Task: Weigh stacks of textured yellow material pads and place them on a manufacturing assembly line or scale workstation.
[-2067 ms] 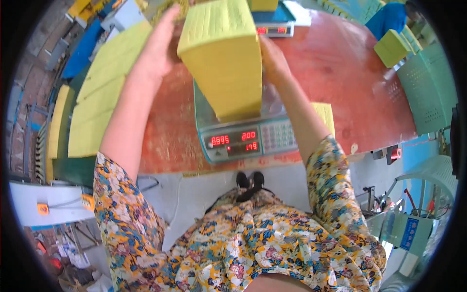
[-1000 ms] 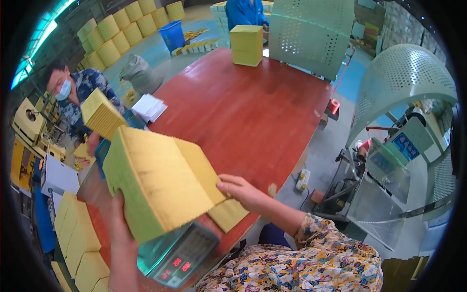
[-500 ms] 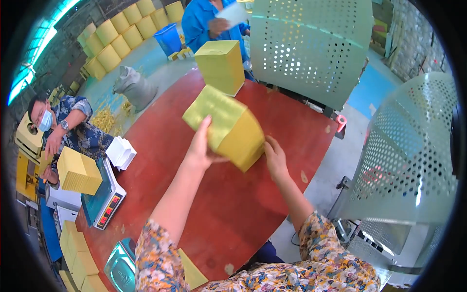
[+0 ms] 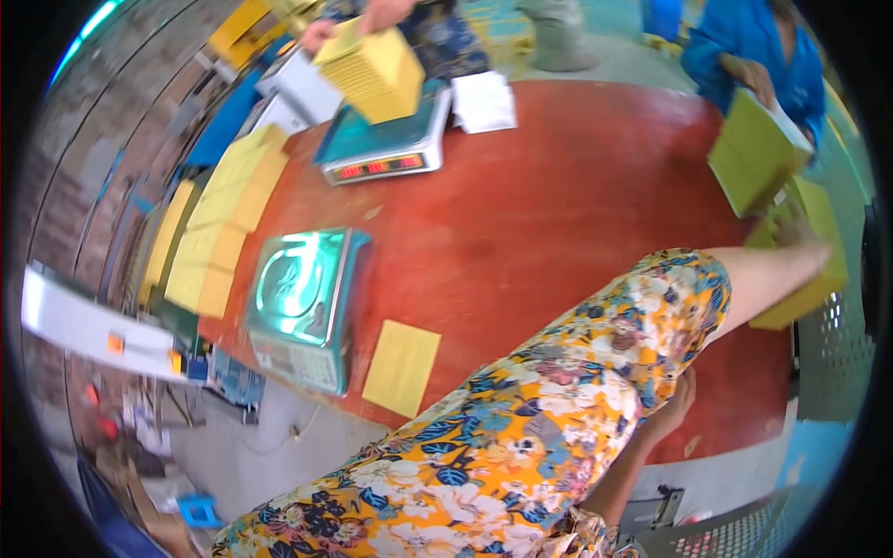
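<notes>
1. Head view: red table (image 4: 558,214).
2. Yellow stack (image 4: 826,209) at the table's right end, the blurred left hand (image 4: 798,234) at it; I can't tell its grip.
3. Right hand (image 4: 683,400), partly hidden, by the table's near-right corner; openness and hold unclear.

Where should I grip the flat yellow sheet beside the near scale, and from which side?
Take the flat yellow sheet by its near edge, probably from the front: it lies flat, without tall sides to clasp, that edge sits by the rim of the red table, and the electronic scale stands close on its left.
</notes>
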Action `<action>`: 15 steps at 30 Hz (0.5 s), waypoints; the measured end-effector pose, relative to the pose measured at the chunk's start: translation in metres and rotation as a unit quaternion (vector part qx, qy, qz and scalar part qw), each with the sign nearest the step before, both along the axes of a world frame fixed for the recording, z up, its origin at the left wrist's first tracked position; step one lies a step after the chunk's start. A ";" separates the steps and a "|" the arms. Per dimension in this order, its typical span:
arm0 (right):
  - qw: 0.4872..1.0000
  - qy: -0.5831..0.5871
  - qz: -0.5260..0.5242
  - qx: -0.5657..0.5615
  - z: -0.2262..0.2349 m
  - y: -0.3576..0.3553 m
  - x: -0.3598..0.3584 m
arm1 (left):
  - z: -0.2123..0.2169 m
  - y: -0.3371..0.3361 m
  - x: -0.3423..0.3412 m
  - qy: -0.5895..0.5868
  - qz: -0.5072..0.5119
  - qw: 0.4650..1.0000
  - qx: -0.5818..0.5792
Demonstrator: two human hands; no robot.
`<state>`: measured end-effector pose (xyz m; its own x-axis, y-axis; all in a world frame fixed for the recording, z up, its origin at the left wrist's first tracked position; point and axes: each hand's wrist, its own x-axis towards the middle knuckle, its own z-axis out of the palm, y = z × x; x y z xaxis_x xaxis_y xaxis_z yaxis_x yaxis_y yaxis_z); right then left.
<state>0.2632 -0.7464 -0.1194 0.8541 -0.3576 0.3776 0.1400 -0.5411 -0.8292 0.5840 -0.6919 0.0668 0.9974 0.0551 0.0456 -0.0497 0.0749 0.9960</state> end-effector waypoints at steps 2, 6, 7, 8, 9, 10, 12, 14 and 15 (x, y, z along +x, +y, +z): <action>0.988 0.017 0.032 -0.149 -0.003 0.002 -0.004 | 0.016 0.015 -0.036 -0.068 0.041 0.993 0.090; 0.981 0.028 0.041 -0.186 -0.006 -0.013 -0.006 | 0.013 0.032 -0.148 -0.147 0.118 0.955 0.230; 0.978 0.039 0.055 -0.197 -0.006 -0.016 -0.008 | 0.026 0.094 -0.181 -0.149 0.015 0.964 0.221; 0.977 0.024 0.079 -0.195 -0.004 -0.008 -0.013 | 0.041 0.156 -0.220 -0.153 -0.085 0.961 0.212; 0.980 0.021 0.099 -0.174 -0.002 0.006 -0.017 | 0.046 0.212 -0.256 -0.152 -0.073 0.958 0.232; 0.981 0.023 0.116 -0.155 0.001 0.022 -0.021 | 0.047 0.261 -0.293 -0.149 -0.064 0.955 0.247; 0.980 -0.001 0.154 -0.125 0.017 0.059 -0.038 | 0.039 0.344 -0.361 -0.095 -0.003 0.965 0.245; 0.968 -0.038 0.247 -0.010 0.045 0.115 -0.062 | 0.033 0.422 -0.437 -0.005 0.050 0.980 0.195; 0.958 -0.049 0.282 0.029 0.065 0.152 -0.077 | 0.025 0.459 -0.477 0.030 0.081 0.986 0.143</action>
<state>0.1859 -0.5939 -0.0545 0.8793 0.1281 0.4587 0.4748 -0.3107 -0.8234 0.1072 -0.2327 0.0919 0.9780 0.2072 0.0238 0.0215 -0.2135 0.9767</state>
